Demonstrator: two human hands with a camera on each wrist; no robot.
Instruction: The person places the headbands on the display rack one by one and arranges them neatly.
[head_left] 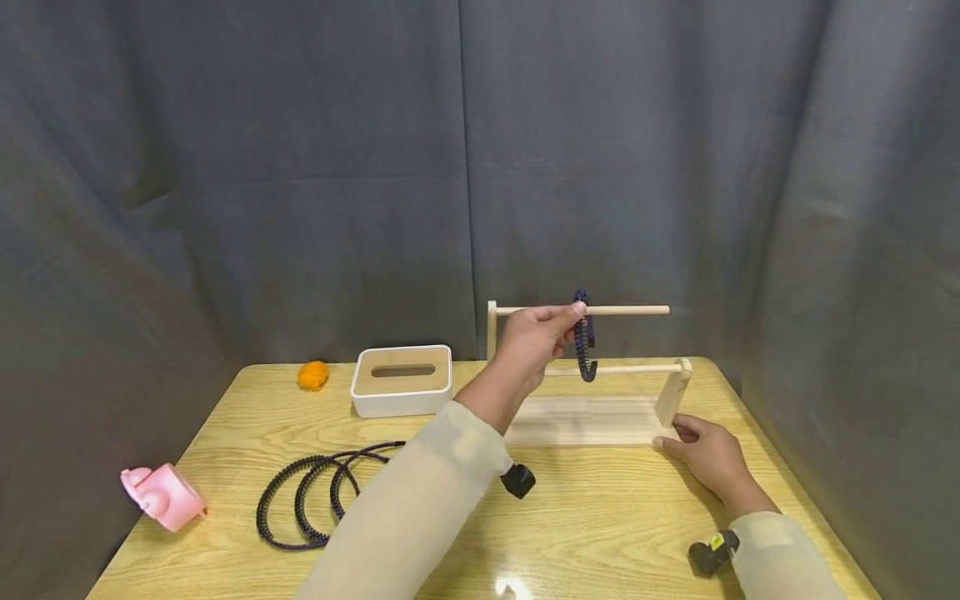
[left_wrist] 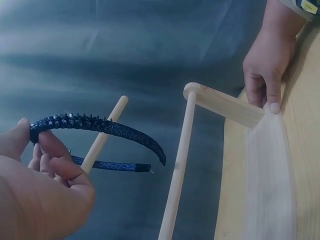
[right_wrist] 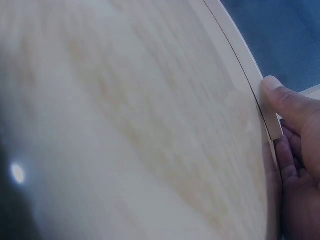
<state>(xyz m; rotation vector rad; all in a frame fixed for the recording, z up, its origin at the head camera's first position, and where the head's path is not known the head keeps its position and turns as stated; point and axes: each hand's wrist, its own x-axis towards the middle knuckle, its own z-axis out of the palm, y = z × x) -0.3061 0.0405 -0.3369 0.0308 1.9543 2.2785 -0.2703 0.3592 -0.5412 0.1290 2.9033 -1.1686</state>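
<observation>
A dark, glittery headband (head_left: 584,346) with a beaded, toothed top is pinched between the thumb and fingers of my left hand (head_left: 527,343). It straddles the upper rod (head_left: 630,310) of a wooden rack, its two ends pointing down; in the left wrist view the rod (left_wrist: 119,107) passes between its arms. That rod's right end is free. Below it runs a lower rod (head_left: 637,368), meeting the right end post (head_left: 672,396). My right hand (head_left: 712,462) grips the right front corner of the rack's base (head_left: 585,425), thumb on the front edge, fingers round the end.
More dark headbands (head_left: 261,512) lie overlapping on the table, left of my left sleeve. Behind them stands a white tissue box (head_left: 401,406) with a wooden lid. An orange bundle (head_left: 312,376) sits at the back left, and a pink object (head_left: 171,497) at the left edge. Grey curtains (head_left: 337,183) surround the table.
</observation>
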